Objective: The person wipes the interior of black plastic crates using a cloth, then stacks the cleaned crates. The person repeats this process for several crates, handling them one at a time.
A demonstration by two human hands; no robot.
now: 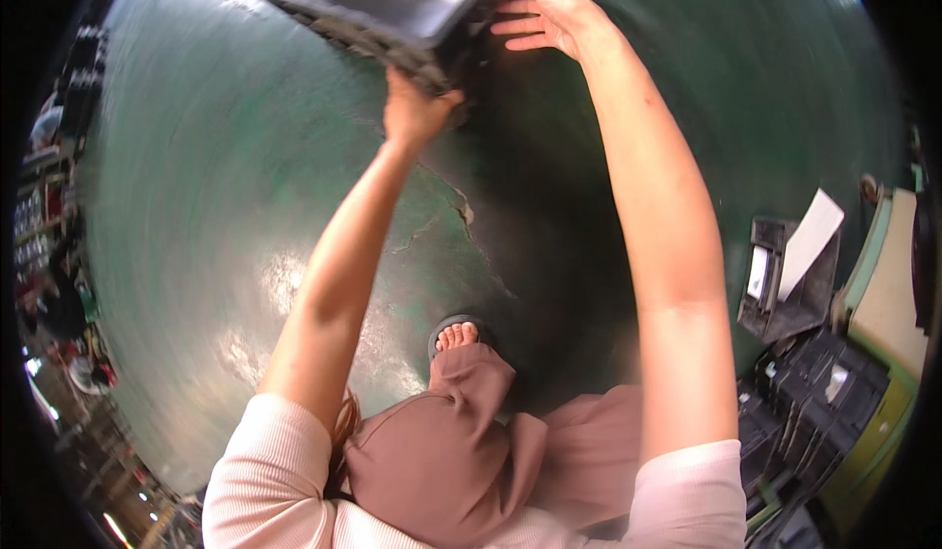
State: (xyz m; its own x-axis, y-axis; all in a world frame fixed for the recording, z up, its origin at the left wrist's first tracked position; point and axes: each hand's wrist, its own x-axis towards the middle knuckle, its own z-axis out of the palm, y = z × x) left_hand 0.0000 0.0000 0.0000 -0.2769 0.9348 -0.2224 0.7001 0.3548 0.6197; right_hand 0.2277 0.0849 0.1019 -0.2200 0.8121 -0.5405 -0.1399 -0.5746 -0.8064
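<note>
High up, near the top of the view, both arms reach out to a big dark grey machine (392,4), flat and boxy like an office printer, held in the air over the green floor (196,206). The left hand (417,107) is under its lower corner, with the fingers curled tight around the edge, so it grips the machine from below. The right hand (545,14) is on the machine's right side with the fingers spread flat (the thumb points up along the edge), and it presses against that side. The machine is tilted, with its near corner lowest. Down below, one foot in a dark sandal (456,333) stands on the floor, next to a long crack (461,215) in the green paint. The person wears a loose dusty-pink skirt (442,451) and a pale ribbed top. Off to the right, well apart from the hands, more dark machines (814,392) sit piled together, and one has a white sheet (810,240) sticking up from it.
</note>
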